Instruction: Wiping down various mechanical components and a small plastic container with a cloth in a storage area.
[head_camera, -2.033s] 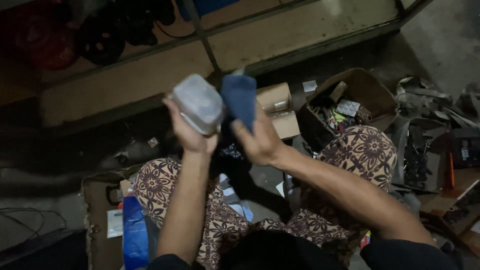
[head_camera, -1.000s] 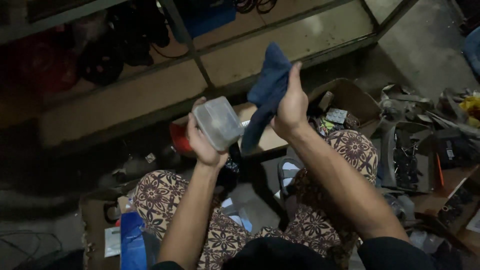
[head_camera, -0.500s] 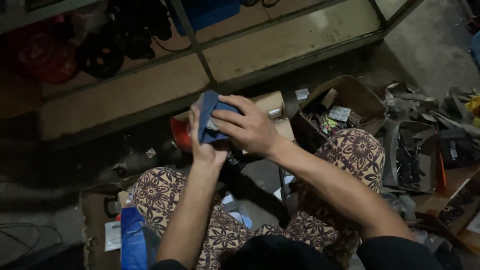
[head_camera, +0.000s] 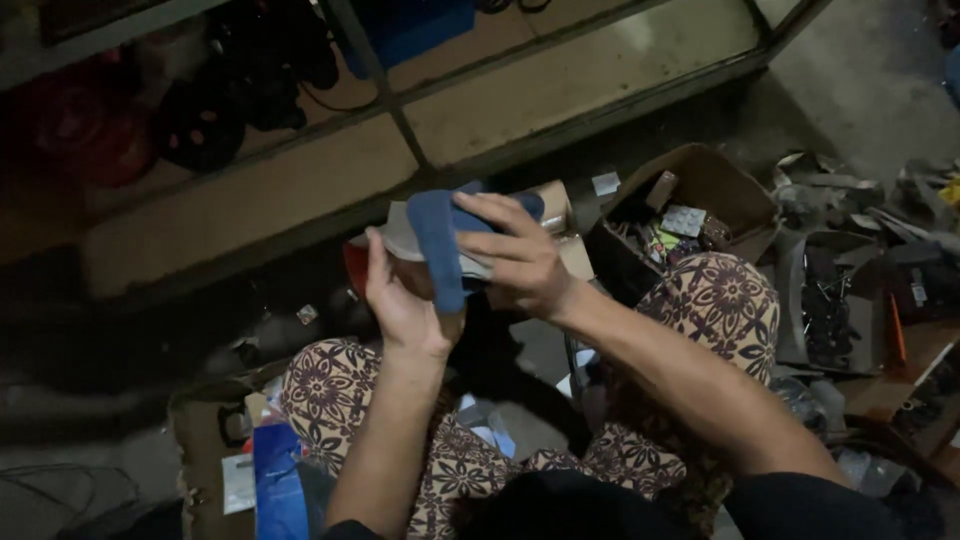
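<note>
Below a wooden shelf (head_camera: 560, 85), cluttered floor (head_camera: 860, 80).

cardboard box (head_camera: 735, 185) of small parts | metal shelf frame (head_camera: 400, 125) | patterned trousers (head_camera: 720, 300)

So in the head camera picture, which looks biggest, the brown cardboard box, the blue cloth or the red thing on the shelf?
1. Cardboard box.
2. Red thing and blue cloth: look alike, and the cloth is nearer, so unsure.
</note>
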